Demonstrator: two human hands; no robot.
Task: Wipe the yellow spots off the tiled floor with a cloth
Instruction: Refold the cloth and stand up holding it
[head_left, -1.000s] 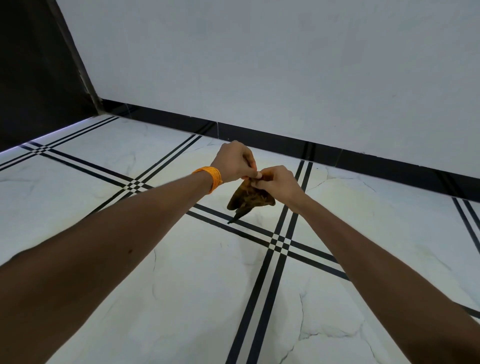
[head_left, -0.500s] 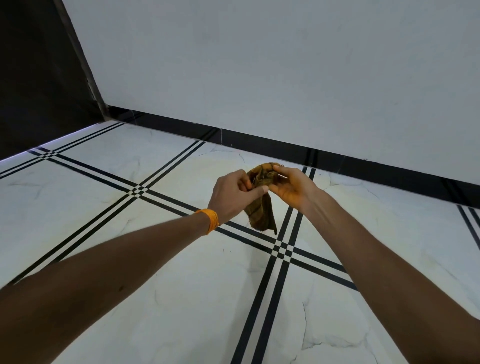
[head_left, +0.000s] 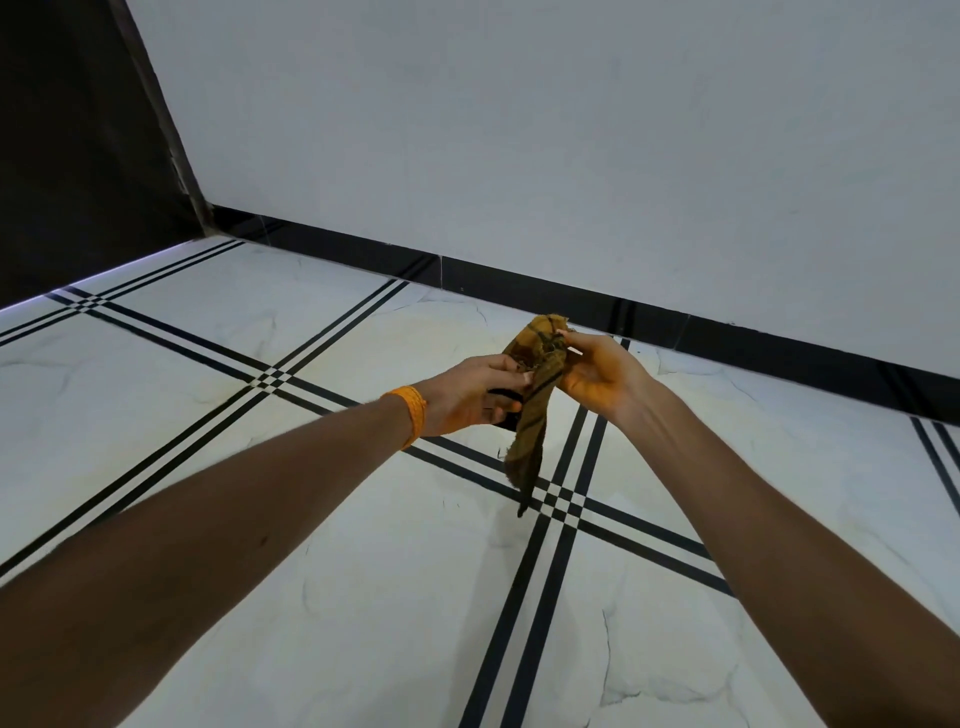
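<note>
A yellow-stained, dark-striped cloth (head_left: 530, 436) hangs in the air above the floor, held by both hands at its top. My left hand (head_left: 467, 395), with an orange band on its wrist, pinches the cloth's left side. My right hand (head_left: 597, 374), palm stained yellow, grips the bunched upper end. The cloth's lower tail dangles over a crossing of black lines on the white marble-look tiled floor (head_left: 363, 597). A faint yellowish tint shows on the tile (head_left: 436, 332) beyond my hands, near the wall; no sharp spots are visible.
A pale wall (head_left: 571, 130) with a black skirting strip (head_left: 727, 332) runs across the back. A dark panel or doorway (head_left: 67, 130) stands at the far left.
Both hands lifted the cloth off the floor and drew nearer to me. The cloth went from bunched low to hanging long; my right palm turned upward.
</note>
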